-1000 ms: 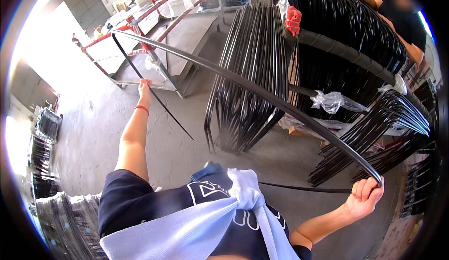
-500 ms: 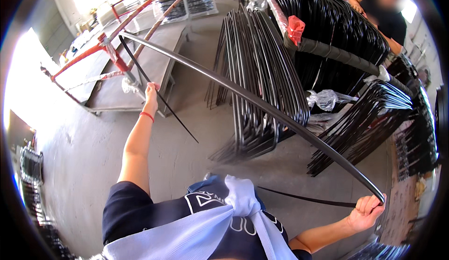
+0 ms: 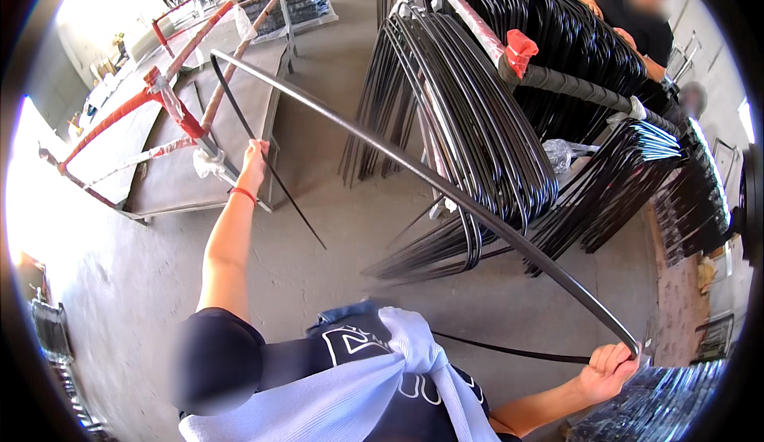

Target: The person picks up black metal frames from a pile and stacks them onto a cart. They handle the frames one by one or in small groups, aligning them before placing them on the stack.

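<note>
Head view: the left hand [image 3: 253, 160] is curled around one leg of a bent black tube [image 3: 434, 176], the right hand [image 3: 606, 372] around its opposite bend. Stretched diagonally between them, it could snag or scratch against the hanging tubes [image 3: 485, 124] if swung carelessly.

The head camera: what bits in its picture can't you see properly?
All in the head view:
Black bent tube: past the right hand, one side is lost near the light blue cloth, so I can't tell where it ends.
Left sleeve: covered by a blurred patch.
Co-worker: face blurred out.
Hanging black tubes: some tops cut off by the upper edge.
Wrapped pile: cut off by the lower edge.
</note>
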A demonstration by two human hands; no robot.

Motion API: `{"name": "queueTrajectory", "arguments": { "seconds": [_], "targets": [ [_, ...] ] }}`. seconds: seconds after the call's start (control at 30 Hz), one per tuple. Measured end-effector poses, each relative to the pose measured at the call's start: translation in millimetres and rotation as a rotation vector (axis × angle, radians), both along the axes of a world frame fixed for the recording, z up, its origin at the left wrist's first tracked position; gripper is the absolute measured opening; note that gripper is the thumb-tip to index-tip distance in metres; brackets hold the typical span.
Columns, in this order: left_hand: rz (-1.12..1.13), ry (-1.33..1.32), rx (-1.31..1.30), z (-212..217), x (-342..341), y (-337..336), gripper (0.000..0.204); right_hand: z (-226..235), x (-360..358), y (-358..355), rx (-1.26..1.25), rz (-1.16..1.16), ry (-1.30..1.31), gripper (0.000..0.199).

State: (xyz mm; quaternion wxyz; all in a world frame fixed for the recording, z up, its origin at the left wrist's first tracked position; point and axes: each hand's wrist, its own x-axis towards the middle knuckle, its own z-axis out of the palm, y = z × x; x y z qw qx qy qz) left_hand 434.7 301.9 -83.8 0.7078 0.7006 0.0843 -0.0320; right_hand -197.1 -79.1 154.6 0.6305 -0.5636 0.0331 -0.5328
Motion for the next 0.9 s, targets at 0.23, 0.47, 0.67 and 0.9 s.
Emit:
{"name": "queueTrajectory", "arguments": {
  "seconds": [0.23,0.47,0.67,0.9],
  "targets": [
    [-0.056,0.009,-0.048,44,13,-13,0.033,-11,-1,26,0.026,-0.082,0.0,0.041],
    [-0.115,-0.016,0.089,45,124,-29,0.036,-24,55,85,0.05,-0.154,-0.029,0.04],
    [-0.255,0.029,0.15,22,196,-79,0.033,-34,130,131,0.038,-0.318,0.0,0.039],
    [-0.427,0.116,0.234,-49,277,-137,0.028,-61,192,151,0.148,-0.402,-0.043,0.033]
  ]
}}
